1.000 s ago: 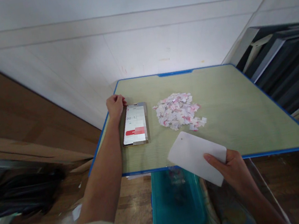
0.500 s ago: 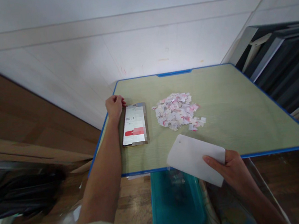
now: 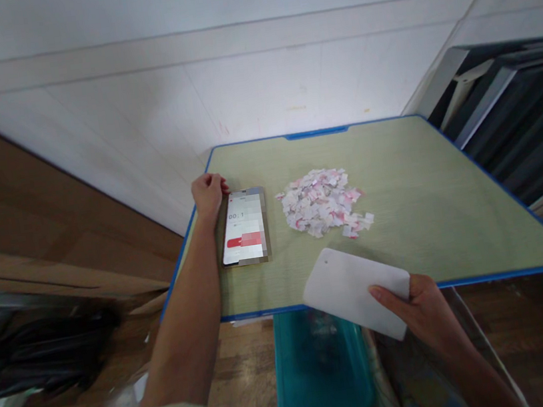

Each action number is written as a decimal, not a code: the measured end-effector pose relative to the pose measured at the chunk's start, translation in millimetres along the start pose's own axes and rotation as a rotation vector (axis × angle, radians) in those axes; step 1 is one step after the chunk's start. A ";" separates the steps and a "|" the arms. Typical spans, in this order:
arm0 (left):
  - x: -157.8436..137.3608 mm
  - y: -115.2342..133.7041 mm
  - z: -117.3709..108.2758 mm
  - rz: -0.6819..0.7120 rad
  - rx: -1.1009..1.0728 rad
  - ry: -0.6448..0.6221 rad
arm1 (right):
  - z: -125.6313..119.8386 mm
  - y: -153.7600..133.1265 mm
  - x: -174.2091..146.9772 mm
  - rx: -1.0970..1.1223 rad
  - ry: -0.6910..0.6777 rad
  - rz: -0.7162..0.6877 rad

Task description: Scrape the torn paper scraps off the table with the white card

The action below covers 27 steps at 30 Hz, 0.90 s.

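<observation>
Card Short of the Scrap Pile, Right Hand in Control

Position: A pile of torn paper scraps [image 3: 319, 202] lies mid-table, a little left of centre on the green tabletop [image 3: 460, 217]. It is roughly round, with a short tail of loose pieces toward the near right. A white card [image 3: 357, 291] sits on the near side of the pile, apart from it. The card's long axis runs obliquely, from the far left to the near right, where the hand grips it. Its far corner is nearer to the scraps than either hand is.

Hands: The two hands are well apart. The right hand [image 3: 423, 307] pinches the card at its right end, thumb on the upper face. The left hand [image 3: 208, 195] is loosely curled at the table's left edge, just beside the top of a phone [image 3: 243, 227]. The phone lies between this hand and the pile, long axis pointing away from the person.

Visibility limits: The right fingers are mostly hidden beneath the card. The card's near part overhangs the table edge above a teal bin [image 3: 324, 384]; whether its far part touches the tabletop cannot be told. The left palm is turned out of sight, so its contents cannot be confirmed. Blurred blocks mask part of the phone screen. The bin's contents are too dim to identify.
</observation>
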<state>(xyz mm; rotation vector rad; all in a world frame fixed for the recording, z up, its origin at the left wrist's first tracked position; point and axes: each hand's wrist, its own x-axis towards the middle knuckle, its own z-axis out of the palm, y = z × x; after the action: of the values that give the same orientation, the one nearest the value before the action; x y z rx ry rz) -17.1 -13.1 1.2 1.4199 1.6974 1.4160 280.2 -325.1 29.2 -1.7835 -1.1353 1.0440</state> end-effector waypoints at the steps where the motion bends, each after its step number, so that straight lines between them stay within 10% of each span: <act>1: -0.5 0.3 -0.1 0.002 0.000 0.000 | -0.4 0.2 0.1 -0.010 0.000 -0.005; 13: -2.6 3.8 0.0 -0.024 0.020 -0.009 | -6.2 3.9 4.4 -0.194 -0.086 -0.098; 20: -2.2 4.5 -0.6 -0.015 0.003 -0.007 | -19.8 10.4 10.6 0.078 -0.196 -0.007; 27: 2.4 -0.8 -0.2 -0.002 -0.019 -0.012 | -87.4 1.8 90.5 0.479 0.121 -0.087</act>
<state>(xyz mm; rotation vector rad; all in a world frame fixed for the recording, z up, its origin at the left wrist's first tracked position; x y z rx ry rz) -18.4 -10.8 1.1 1.4136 1.6732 1.4154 384.7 -256.0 39.2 -1.3843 -0.7982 1.0369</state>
